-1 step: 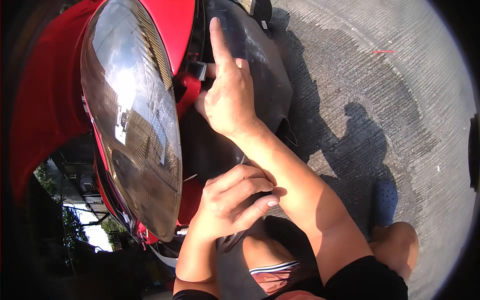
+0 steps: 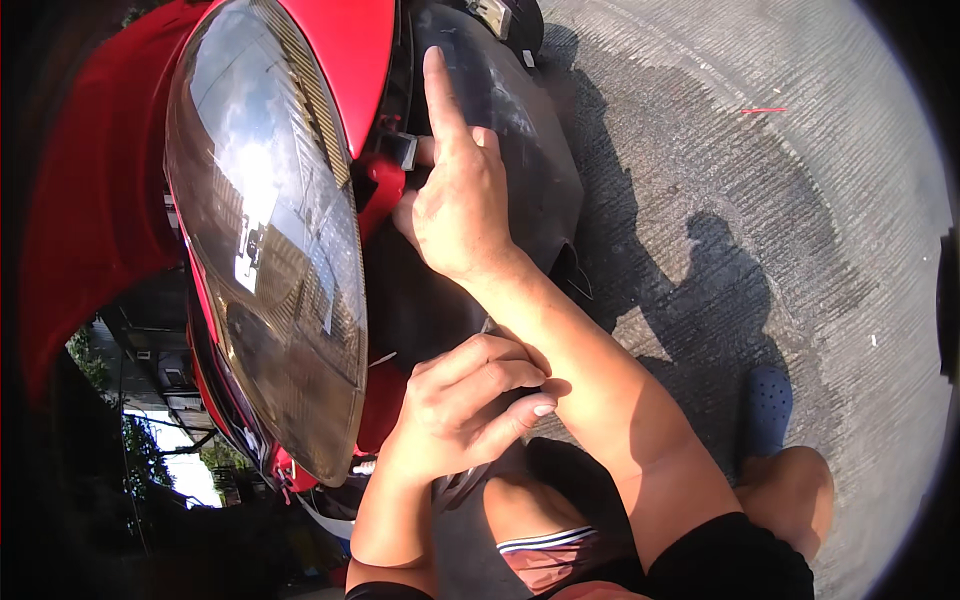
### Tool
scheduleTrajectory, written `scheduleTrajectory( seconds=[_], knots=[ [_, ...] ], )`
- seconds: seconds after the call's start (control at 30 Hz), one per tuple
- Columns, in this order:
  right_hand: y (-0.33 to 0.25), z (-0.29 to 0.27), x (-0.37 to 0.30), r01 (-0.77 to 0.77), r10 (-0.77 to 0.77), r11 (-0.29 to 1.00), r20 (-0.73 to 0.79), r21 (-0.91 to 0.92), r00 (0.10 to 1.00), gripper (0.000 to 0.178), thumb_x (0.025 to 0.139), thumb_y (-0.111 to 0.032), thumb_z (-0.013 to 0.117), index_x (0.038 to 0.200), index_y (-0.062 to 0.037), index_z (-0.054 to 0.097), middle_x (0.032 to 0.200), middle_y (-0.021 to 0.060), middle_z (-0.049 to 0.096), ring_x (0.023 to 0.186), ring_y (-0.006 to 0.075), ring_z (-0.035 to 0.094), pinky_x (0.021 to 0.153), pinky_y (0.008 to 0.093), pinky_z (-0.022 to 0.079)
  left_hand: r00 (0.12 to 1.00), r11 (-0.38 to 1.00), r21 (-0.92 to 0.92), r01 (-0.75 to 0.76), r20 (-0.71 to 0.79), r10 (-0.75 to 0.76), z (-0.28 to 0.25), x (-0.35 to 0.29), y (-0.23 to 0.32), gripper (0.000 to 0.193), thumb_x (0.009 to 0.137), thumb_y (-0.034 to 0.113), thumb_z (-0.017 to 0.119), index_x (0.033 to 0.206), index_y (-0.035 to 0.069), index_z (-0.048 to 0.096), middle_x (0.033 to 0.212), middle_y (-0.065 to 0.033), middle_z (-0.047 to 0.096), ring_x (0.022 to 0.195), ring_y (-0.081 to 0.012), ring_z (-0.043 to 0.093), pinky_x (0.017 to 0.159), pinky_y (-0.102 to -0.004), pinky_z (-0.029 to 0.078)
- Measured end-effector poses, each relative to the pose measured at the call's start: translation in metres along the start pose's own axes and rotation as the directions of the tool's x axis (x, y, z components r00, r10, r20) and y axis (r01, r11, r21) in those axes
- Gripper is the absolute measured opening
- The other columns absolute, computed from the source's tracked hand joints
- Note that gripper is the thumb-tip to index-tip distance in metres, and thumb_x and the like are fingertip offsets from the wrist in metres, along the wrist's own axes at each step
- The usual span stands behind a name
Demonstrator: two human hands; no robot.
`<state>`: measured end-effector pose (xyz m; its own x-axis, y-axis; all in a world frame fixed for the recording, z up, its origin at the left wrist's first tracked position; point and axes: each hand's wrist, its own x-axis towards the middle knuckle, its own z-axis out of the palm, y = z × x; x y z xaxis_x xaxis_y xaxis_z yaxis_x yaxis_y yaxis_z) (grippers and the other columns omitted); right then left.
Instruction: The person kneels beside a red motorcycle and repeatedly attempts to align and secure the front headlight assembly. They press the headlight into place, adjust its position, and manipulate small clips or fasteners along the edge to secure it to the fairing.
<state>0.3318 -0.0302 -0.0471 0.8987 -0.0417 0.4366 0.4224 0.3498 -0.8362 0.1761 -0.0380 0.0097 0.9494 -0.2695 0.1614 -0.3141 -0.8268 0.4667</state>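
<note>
Head view: the right hand [image 2: 460, 205] lies against the black inner fender [image 2: 520, 150] of a red vehicle, just beside the rear edge of the large clear headlight [image 2: 265, 250]. Its forefinger points straight up along the dark plastic while the other fingers curl in toward a small grey bracket [image 2: 403, 150] at the seam between the lamp and the red body panel [image 2: 350, 50]. It looks to be feeling or steadying that joint; it presses rather than clasps, and whether the tucked fingers pinch anything I cannot tell.

The left hand [image 2: 465, 410] sits lower, near the bottom edge of the headlight, its grip closed in a loose fist around something dark and slim that the fingers hide, so I cannot tell what it is. The right forearm crosses just over it, so both hands crowd the same narrow gap behind the lamp, probably because the fixings sit there.

The person crouches: a bare knee [image 2: 790, 500] and a blue clog [image 2: 765, 405] show at the lower right. The ground is ribbed grey concrete [image 2: 800, 200] in hard sunlight, with the person's shadow across it. The lamp's lens reflects sky and buildings; trees and a roof show at the lower left.
</note>
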Motion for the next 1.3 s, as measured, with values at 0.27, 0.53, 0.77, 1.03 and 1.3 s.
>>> scheduleTrajectory(
  seconds=[0.27,0.53,0.77,1.03,1.3],
  knots=[
    [-0.005,-0.006,0.001,-0.057,0.060,0.997,0.077,-0.042,0.995,0.119,0.073,0.015,0.070,0.177,-0.0140,0.019,0.089,0.0119,0.067,0.089,0.0297,0.054,0.092,0.0395,0.051,0.998,0.998,-0.002,0.061,0.027,-0.061,-0.001,0.002,0.008,0.013,0.090,0.007,0.085,0.099,0.002,0.076,0.099,-0.0100,0.074,0.087,-0.0265,0.078,0.073,-0.0369,0.064],
    [-0.002,-0.011,0.002,0.078,-0.075,0.997,0.132,-0.022,0.988,0.123,0.071,0.013,0.070,0.176,-0.0080,0.011,0.068,0.0056,0.059,0.071,0.0280,0.060,0.104,0.0403,0.041,0.996,0.997,0.010,0.080,0.038,-0.081,-0.002,0.001,0.013,0.013,0.091,0.008,0.085,0.101,0.003,0.078,0.101,-0.0096,0.075,0.089,-0.0270,0.078,0.076,-0.0375,0.064],
    [-0.004,-0.010,0.003,0.009,-0.014,0.999,0.116,0.041,0.993,0.122,0.071,0.015,0.067,0.178,-0.0172,0.018,0.077,0.0077,0.060,0.085,0.0293,0.052,0.098,0.0383,0.045,0.995,0.996,-0.008,0.093,0.043,-0.093,-0.003,0.000,0.012,0.013,0.092,0.009,0.084,0.101,0.003,0.078,0.101,-0.0100,0.075,0.089,-0.0265,0.078,0.076,-0.0374,0.063],
    [-0.002,-0.005,0.003,0.060,-0.058,0.998,0.063,-0.031,0.996,0.123,0.072,0.013,0.069,0.177,-0.0070,0.007,0.066,0.0056,0.059,0.069,0.0289,0.061,0.101,0.0393,0.040,0.995,0.996,-0.009,0.086,0.047,-0.085,-0.003,-0.002,0.009,0.013,0.092,0.010,0.084,0.101,0.002,0.077,0.100,-0.0103,0.075,0.089,-0.0271,0.077,0.076,-0.0378,0.063],
    [-0.004,-0.008,0.004,0.038,-0.027,0.996,0.128,-0.084,0.991,0.121,0.073,0.012,0.070,0.176,-0.0074,0.011,0.078,0.0061,0.063,0.080,0.0269,0.064,0.099,0.0396,0.040,0.996,0.997,-0.004,0.076,0.044,-0.076,-0.003,0.000,0.010,0.013,0.092,0.009,0.084,0.101,0.002,0.077,0.100,-0.0103,0.074,0.087,-0.0262,0.077,0.075,-0.0374,0.063]
  ],
)
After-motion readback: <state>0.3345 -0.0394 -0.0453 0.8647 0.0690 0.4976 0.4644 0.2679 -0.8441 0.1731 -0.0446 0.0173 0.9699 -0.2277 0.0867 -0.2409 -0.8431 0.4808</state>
